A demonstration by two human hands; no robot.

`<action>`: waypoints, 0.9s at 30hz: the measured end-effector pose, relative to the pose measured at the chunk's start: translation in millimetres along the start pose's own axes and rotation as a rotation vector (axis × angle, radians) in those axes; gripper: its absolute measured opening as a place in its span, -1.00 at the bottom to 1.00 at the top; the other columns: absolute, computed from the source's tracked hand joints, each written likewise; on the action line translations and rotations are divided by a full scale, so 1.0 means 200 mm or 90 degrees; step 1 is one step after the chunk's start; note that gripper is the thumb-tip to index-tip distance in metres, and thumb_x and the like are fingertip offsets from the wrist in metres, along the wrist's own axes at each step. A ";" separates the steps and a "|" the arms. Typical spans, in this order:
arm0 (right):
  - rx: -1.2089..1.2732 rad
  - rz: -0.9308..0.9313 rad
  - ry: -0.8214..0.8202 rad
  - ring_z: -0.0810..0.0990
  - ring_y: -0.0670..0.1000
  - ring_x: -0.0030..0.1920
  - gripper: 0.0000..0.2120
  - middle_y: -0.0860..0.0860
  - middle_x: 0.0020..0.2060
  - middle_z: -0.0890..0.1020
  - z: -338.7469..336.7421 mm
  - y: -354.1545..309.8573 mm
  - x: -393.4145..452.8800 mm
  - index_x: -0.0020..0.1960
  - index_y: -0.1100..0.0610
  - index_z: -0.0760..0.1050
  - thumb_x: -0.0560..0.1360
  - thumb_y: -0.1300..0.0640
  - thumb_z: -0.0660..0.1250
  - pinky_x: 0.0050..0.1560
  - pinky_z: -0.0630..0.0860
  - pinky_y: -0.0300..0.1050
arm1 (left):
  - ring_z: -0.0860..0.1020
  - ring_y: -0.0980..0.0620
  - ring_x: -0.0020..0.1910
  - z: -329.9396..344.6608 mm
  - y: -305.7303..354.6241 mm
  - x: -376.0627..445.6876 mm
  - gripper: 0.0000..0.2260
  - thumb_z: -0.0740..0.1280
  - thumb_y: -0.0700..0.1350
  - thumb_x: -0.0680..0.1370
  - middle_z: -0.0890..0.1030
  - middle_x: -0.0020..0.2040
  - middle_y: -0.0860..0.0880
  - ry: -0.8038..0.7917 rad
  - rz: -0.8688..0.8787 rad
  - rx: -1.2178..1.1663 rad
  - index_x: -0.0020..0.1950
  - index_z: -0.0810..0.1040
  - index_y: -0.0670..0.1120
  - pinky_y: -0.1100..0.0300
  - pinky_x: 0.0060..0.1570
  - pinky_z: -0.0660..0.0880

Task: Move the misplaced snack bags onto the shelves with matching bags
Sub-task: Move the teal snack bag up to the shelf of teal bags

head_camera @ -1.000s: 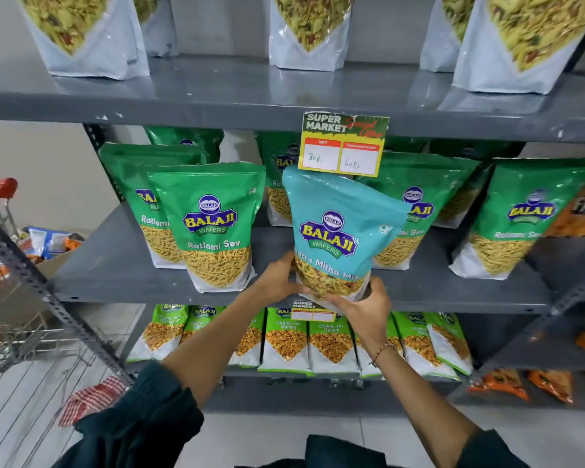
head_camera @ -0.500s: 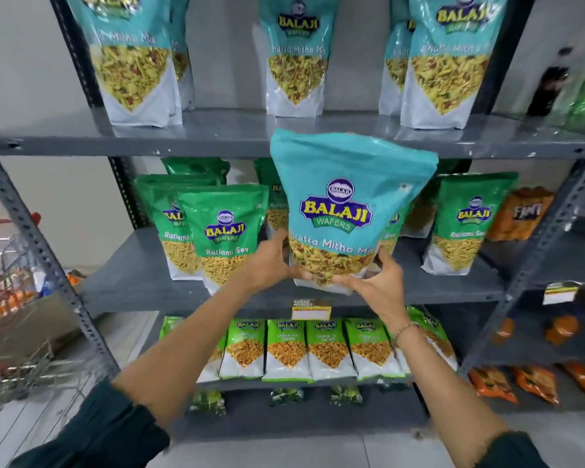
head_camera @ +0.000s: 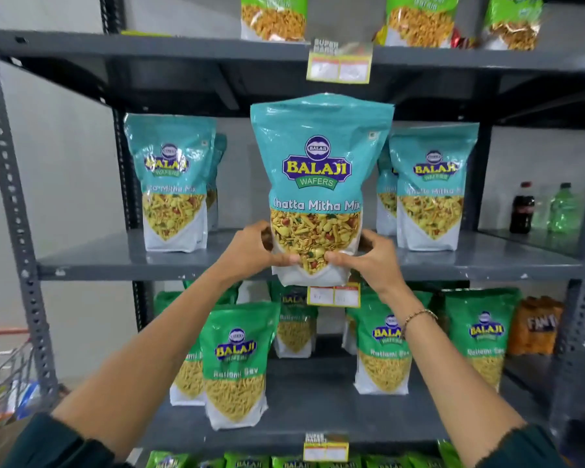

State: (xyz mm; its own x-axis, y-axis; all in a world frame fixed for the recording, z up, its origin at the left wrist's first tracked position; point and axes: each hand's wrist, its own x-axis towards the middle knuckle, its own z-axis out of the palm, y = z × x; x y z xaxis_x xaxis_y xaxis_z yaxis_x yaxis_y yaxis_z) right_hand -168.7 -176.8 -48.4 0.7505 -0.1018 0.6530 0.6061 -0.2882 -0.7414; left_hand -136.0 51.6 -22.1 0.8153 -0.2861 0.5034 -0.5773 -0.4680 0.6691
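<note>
Item: teal snack bag (head_camera: 320, 184), labelled Khatta Mitha Mix, upright, front facing out. Location: in the air at the near edge of the middle shelf (head_camera: 122, 256), centred in the gap between a teal bag at left (head_camera: 173, 187) and a teal pair at right (head_camera: 431, 187). Its base hangs slightly below and in front of the shelf lip; not yet seated.

Hold: left hand (head_camera: 250, 253) and right hand (head_camera: 368, 258), each grip clasped on a lower corner of the bag. The low, two-sided hold likely keeps a floppy, bottom-heavy pouch vertical so it can be stood on its gusset.

Placement rationale: the matching teal stock sits on this shelf; the green Ratlami Sev bags (head_camera: 237, 363) occupy the shelf below, so this gap appears the right slot.

Obscured: the held bag covers the shelf behind it, so whether that space is free cannot be told. Price tag (head_camera: 333, 295) partly hidden, print illegible. Top-shelf bags cut off. Bottles (head_camera: 541, 207) at far right blurred.
</note>
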 end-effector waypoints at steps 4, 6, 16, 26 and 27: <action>-0.030 -0.003 -0.020 0.68 -0.09 -0.07 -0.61 -0.07 -0.13 0.71 0.02 0.02 0.18 -0.10 0.00 0.61 0.12 -0.03 0.61 0.00 0.60 -0.08 | 0.63 0.02 0.02 -0.04 -0.02 0.15 -0.25 0.55 0.29 0.02 0.68 0.01 0.00 -0.007 -0.011 -0.003 0.08 0.53 -0.07 -0.03 0.14 0.54; -0.039 0.003 -0.031 0.67 -0.10 -0.09 -0.68 -0.09 -0.14 0.70 0.02 0.05 0.27 -0.14 -0.01 0.61 0.16 0.04 0.61 -0.02 0.60 -0.09 | 0.64 0.03 0.02 -0.03 -0.04 0.23 -0.32 0.56 0.23 0.08 0.69 0.01 0.01 -0.007 -0.016 -0.009 0.08 0.54 -0.06 -0.02 0.16 0.54; -0.047 0.084 -0.072 0.67 -0.01 -0.02 -0.63 -0.02 -0.10 0.71 0.02 0.30 0.64 -0.12 0.00 0.61 0.12 0.03 0.62 0.07 0.61 0.07 | 0.58 0.00 0.06 0.10 -0.19 0.58 -0.48 0.53 0.06 0.29 0.63 0.08 -0.02 0.011 -0.056 0.016 0.15 0.50 -0.12 0.18 0.02 0.46; 0.004 0.153 -0.122 0.64 0.03 0.04 -0.62 0.03 -0.01 0.69 0.02 0.43 0.74 -0.08 0.02 0.56 0.16 0.12 0.61 0.16 0.56 0.07 | 0.61 -0.01 0.07 0.17 -0.30 0.72 -0.47 0.55 0.06 0.26 0.66 0.11 -0.03 -0.021 -0.099 -0.020 0.15 0.54 -0.10 0.08 0.16 0.51; 0.009 0.161 -0.129 0.64 0.04 0.06 -0.62 0.03 0.00 0.68 0.02 0.43 0.74 -0.07 0.01 0.55 0.17 0.11 0.61 0.17 0.55 0.08 | 0.61 -0.01 0.07 0.17 -0.31 0.73 -0.47 0.55 0.05 0.26 0.66 0.11 -0.04 -0.021 -0.102 -0.029 0.15 0.54 -0.11 0.04 0.18 0.51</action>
State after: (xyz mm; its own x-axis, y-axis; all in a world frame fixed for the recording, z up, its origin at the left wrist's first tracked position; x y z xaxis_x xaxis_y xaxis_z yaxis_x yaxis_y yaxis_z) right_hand -3.4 -213.0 -16.0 0.9138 0.0236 0.4055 0.3969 -0.2644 -0.8790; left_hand 19.8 10.1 -10.0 0.8979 -0.2386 0.3699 -0.4401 -0.4712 0.7644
